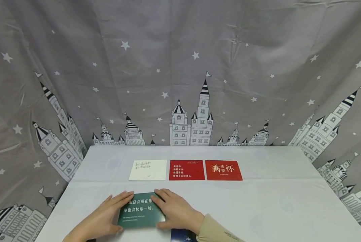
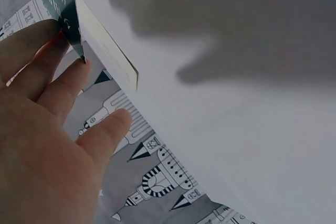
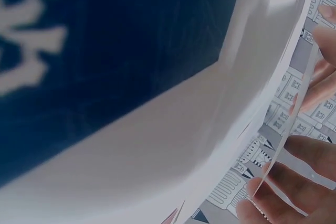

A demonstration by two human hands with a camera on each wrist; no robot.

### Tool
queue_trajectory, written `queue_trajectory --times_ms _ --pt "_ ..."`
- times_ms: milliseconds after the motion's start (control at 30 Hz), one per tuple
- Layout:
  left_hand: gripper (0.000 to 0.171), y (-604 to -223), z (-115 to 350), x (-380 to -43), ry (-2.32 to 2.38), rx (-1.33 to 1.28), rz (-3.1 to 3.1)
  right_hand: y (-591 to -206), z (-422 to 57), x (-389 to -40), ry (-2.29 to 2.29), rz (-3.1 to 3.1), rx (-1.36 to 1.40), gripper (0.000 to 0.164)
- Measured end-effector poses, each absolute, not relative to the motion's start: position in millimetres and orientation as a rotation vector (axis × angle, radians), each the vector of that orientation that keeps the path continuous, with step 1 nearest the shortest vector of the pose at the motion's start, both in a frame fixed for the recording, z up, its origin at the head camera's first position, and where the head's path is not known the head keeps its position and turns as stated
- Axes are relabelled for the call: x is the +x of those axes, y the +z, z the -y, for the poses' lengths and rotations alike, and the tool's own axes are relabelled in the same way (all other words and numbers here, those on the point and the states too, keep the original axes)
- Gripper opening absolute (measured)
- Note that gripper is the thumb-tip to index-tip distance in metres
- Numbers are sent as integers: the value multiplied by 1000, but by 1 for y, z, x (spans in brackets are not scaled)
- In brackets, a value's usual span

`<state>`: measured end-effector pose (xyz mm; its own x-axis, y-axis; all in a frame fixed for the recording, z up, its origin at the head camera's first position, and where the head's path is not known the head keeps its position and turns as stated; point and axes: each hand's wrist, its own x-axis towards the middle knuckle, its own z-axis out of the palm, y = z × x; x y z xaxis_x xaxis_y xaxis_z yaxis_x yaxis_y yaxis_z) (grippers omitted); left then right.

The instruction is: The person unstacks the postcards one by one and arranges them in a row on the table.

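A dark green card (image 1: 142, 215) with white printed writing is held by both hands near the front of the table. My left hand (image 1: 103, 216) holds its left side, fingers at the far corner and thumb by the near one. On the right side, my right hand (image 1: 177, 210) grips the card in the same way. The left wrist view shows the green card (image 2: 59, 3) tilted, with fingertips along its edge. Partly hidden below the right wrist lies a navy blue card (image 1: 182, 236) with white lettering, large in the right wrist view.
Along the back of the white table (image 1: 274, 201) lie a cream card (image 1: 148, 171) with handwriting, a red card (image 1: 187, 174) with white text, and another red card (image 1: 224, 173) with gold characters. A grey curtain (image 1: 138, 74) with castles and stars hangs behind.
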<state>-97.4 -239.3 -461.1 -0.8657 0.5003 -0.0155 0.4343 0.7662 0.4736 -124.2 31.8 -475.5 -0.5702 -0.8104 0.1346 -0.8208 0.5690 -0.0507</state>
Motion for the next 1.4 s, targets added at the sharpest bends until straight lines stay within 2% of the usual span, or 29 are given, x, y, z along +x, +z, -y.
queue_trajectory --times_ms 1400 --pt "96 -473 280 -120 567 557 -2847 -481 32 -148 26 2830 1374 78"
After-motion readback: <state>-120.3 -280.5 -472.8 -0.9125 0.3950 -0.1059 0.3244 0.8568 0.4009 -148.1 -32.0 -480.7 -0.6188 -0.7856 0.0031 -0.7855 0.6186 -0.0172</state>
